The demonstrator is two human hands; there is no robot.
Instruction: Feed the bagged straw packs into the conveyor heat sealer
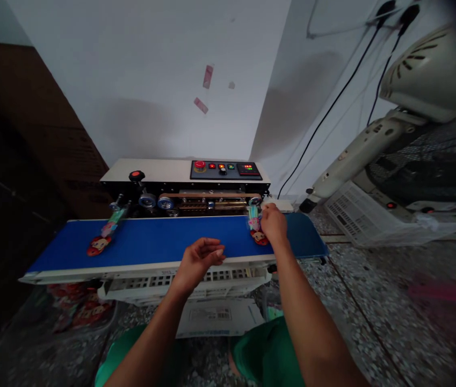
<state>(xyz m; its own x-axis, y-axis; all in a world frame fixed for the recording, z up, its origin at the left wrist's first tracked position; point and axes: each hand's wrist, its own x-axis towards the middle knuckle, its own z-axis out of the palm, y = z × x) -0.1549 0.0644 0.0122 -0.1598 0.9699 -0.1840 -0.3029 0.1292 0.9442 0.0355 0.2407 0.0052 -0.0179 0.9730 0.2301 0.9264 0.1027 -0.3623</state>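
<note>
Over the belt's near edge hovers my left hand (198, 263), open, its fingers loosely curled and nothing visible in it. My right hand (273, 223) is closed at the right end of the sealing machine (151, 171), pinching the edge of a bagged doll figure (259, 235) with red hair. The top of that bag lies by the machine's right roller; my fingers partly hide its side. Another bagged doll figure (99, 243) lies slanted at the left of the blue conveyor belt (163, 236), its top end near the left roller.
Beneath the belt stand a white slatted crate (143, 287), a cardboard box (219, 318) and, at left, a clear tub of red-haired doll packs (86, 312). A grey machine arm (344, 153) and a white basket (356, 215) are at right. Black cables (332, 107) hang along the wall.
</note>
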